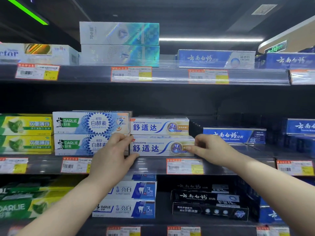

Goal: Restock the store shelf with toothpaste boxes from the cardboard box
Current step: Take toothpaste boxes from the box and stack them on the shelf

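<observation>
From my feed, the left hand (114, 150) grips the left end of the lower Sensodyne box (162, 148), thumb under and fingers over its top corner. That box lies lengthwise left to right on the middle shelf (150, 165), directly under the upper Sensodyne box (159, 126). The right hand (208, 148) pinches its right end, so I judge both hands equally near for squaring it.

We see glossy printed cardboard on the Sensodyne boxes (162, 148) at centre. The stacked boxes (119, 34) at upper centre carry iridescent holographic foil. Clear shiny plastic strips (170, 75) cover paper price tags (131, 74) along the dark matt shelf (150, 165) edges.
</observation>
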Tool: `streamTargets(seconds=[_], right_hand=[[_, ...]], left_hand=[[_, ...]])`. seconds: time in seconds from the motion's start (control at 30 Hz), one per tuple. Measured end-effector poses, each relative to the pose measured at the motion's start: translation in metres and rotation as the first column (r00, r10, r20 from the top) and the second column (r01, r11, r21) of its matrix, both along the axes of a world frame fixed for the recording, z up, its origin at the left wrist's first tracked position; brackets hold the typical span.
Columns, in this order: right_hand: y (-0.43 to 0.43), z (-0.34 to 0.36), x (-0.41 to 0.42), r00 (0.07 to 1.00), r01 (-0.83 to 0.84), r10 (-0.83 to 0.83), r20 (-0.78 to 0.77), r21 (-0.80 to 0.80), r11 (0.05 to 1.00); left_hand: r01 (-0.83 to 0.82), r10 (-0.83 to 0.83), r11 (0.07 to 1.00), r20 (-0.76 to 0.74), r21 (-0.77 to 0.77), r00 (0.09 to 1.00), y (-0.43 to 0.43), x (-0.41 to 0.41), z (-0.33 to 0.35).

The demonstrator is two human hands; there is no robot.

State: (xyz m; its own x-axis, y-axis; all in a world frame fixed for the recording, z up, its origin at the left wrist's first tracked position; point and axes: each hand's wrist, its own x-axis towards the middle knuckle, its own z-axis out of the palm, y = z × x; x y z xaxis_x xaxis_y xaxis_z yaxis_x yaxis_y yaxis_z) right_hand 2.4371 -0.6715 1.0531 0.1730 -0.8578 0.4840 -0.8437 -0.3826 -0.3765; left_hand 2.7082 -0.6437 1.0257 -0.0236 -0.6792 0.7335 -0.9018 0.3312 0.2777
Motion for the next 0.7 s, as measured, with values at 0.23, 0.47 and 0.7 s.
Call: streamTargets(seconds=[0.23, 0.47, 0.7], right_hand=[[0.0, 0.0, 0.001, 1.0, -0.012, 0.012, -0.001, 0.005, 1.0], [0.002, 0.002, -0.004, 0.999, -0.028, 0.028, 0.031, 0.0, 1.0], [0.017, 0.005, 0.01, 0.977, -0.128, 0.165, 0.132, -0.25, 0.96]], left_hand=[[-0.006, 0.006, 1.0, -0.009, 0.001, 1.0, -0.004, 0.0, -0.001], [0.021, -0.02, 0.999, -0.047, 0.027, 0.999, -0.002, 0.002, -0.003], [-0.09, 0.094, 0.995, -0.152, 0.033, 0.984, 0.026, 0.015, -0.019]])
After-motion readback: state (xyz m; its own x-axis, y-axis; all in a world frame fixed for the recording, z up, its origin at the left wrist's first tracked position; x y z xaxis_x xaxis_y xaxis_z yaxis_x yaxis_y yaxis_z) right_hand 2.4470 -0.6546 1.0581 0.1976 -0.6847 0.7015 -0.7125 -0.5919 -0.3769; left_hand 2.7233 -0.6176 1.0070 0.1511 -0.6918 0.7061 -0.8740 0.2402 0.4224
